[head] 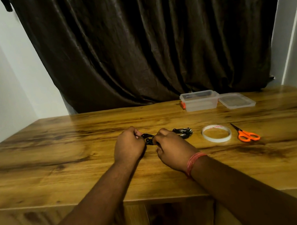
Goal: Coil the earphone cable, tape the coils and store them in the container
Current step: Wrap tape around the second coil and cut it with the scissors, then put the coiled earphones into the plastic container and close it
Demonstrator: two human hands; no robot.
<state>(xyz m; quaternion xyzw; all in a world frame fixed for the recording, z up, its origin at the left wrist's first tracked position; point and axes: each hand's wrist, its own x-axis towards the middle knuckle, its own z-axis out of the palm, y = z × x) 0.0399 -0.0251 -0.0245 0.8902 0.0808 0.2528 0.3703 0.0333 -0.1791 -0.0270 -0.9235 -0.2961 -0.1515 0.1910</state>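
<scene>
Our fingers on both the left hand (128, 146) and right hand (173, 147) curl in and pinch the earphone cable (148, 140) stretched between them, its short span running left to right. More cable lies just beyond our right fingertips; the tape roll (216, 133) sits farther right, nearer that hand.

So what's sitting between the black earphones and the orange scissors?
The head view shows the tape roll lying flat between the earphones and scissors.

A wooden table (56, 162) is loaded with earphone cables (183, 133), tape roll (216, 133), orange scissors (245, 133), clear container (200, 100), lid (236, 100).
</scene>
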